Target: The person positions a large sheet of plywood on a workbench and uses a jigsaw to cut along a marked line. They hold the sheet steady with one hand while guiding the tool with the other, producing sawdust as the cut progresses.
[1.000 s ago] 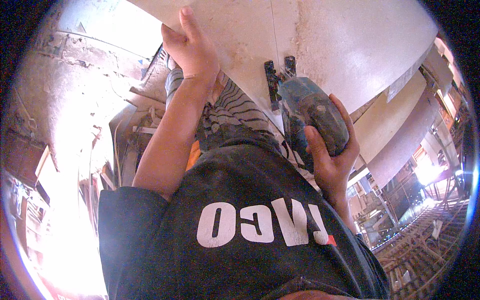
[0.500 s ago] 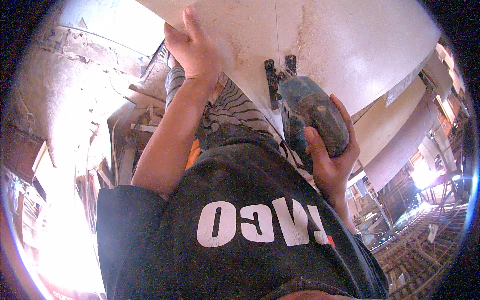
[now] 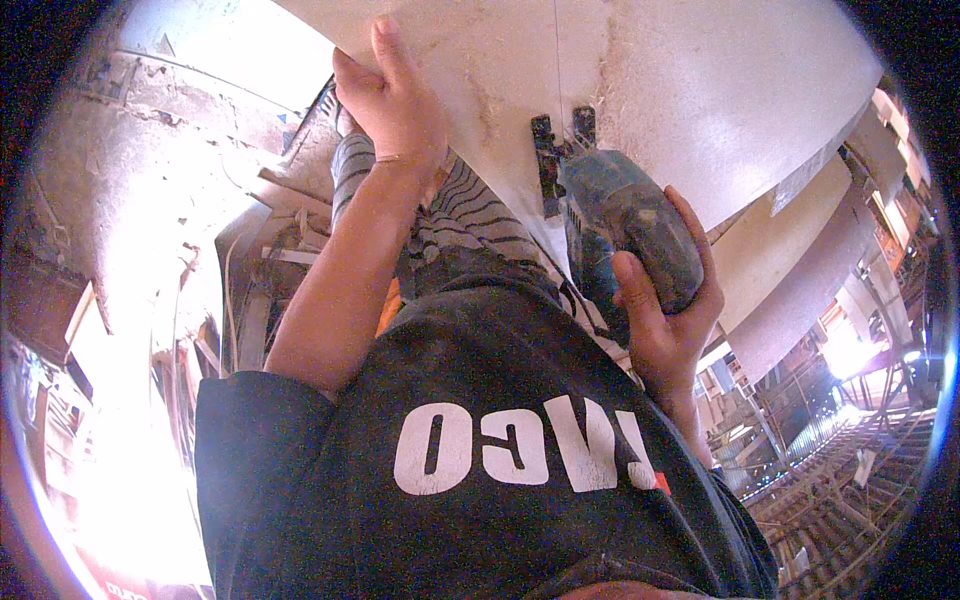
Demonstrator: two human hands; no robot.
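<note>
My right hand (image 3: 672, 320) is wrapped round the rear body of a dusty blue-and-black jigsaw (image 3: 640, 225). The jigsaw's black forked shoe (image 3: 545, 150) rests on a large pale sheet of board (image 3: 700, 90), at the board's near edge. A thin straight line runs along the board away from the shoe, with sawdust scattered to both sides; the blade is hidden. On the board's left edge, my left hand (image 3: 395, 110) holds on with the thumb raised along the top. Its other fingers are mostly out of sight beneath the board.
More sheets of board (image 3: 790, 240) lie lower down on the right. My striped trouser legs (image 3: 470, 220) are under the near edge of the board. A dark stick-like piece (image 3: 295, 192) lies on the left, beside a dusty floor in strong glare. A slatted structure (image 3: 850, 510) stands at the lower right.
The jigsaw and my right hand have shifted very slightly forward and right along the board. My left hand keeps its hold, only a touch further right.
</note>
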